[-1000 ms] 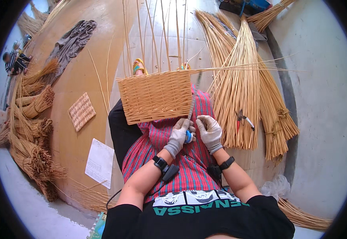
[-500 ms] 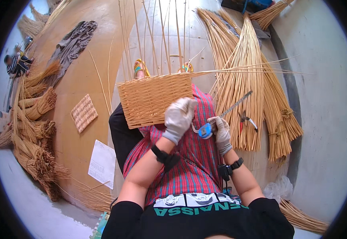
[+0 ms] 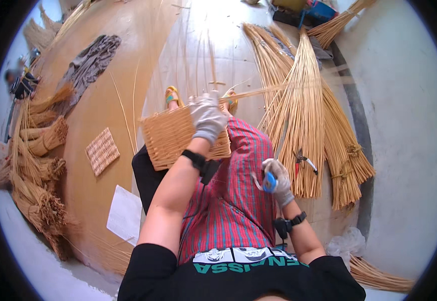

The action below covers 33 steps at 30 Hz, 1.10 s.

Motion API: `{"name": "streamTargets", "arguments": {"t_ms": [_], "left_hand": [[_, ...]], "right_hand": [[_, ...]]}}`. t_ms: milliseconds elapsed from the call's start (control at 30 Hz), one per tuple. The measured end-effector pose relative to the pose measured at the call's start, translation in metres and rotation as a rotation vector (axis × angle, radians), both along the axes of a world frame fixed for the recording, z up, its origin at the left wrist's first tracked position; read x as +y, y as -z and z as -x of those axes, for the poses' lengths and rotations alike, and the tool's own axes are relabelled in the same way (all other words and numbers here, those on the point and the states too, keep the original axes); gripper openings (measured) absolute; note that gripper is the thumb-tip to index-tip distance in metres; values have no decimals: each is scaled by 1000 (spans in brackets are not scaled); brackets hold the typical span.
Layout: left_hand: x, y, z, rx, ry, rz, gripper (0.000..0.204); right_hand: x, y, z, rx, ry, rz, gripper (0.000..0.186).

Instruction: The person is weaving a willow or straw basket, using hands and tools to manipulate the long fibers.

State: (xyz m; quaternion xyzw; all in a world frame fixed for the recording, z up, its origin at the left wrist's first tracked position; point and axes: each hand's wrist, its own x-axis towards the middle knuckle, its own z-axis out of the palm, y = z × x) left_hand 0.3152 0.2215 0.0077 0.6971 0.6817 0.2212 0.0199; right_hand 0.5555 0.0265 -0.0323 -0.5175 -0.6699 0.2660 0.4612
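Note:
A rectangular woven panel (image 3: 168, 136) with long upright stakes and strands sticking out to the right lies over my legs, tilted and motion-blurred. My left hand (image 3: 207, 116), in a grey-white glove, is on its upper right part; blurred fingers reach the top edge, and their grip is unclear. At my right knee, my gloved right hand (image 3: 278, 181) is closed on a blue tape measure (image 3: 269, 181) with a strip of blade out. Pruning shears with red and white handles (image 3: 305, 163) rest on the long reed bundle (image 3: 308, 100) to the right.
Reed bundles (image 3: 48, 200) line the left side, near a small woven square (image 3: 102, 151), a white paper (image 3: 124, 214) and a crumpled grey cloth (image 3: 90, 60). Another person (image 3: 20, 81) is at far left. A plastic bag (image 3: 346, 243) lies lower right; a wall (image 3: 399, 125) bounds the right.
My left hand has moved from the tape measure up to the panel's top. The tape measure went right into my right hand. The panel has shifted slightly left and down, its stakes now blurred.

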Motion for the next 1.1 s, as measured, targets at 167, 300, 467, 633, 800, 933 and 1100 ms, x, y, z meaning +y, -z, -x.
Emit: {"name": "streamTargets", "arguments": {"t_ms": [167,300,467,633,800,933,1100], "left_hand": [[-26,-50,73,-310,44,-154,50],[-85,-83,103,-704,221,-153,38],[-83,-63,130,-1098,456,-105,28],[-80,5,146,-1158,358,-47,34],[-93,35,141,-1248,279,-111,44],[-106,35,144,-1286,346,-160,46],[-140,38,138,-1281,339,-200,39]], "right_hand": [[-75,-34,2,163,-199,739,21],[-109,-42,17,-651,-441,694,31],[-95,-50,18,-495,-378,437,41],[-30,-70,14,-191,-53,268,46],[68,-87,39,-482,153,-284,64],[96,-86,63,-747,4,-243,73],[75,-72,60,-839,-65,-44,67]]}}
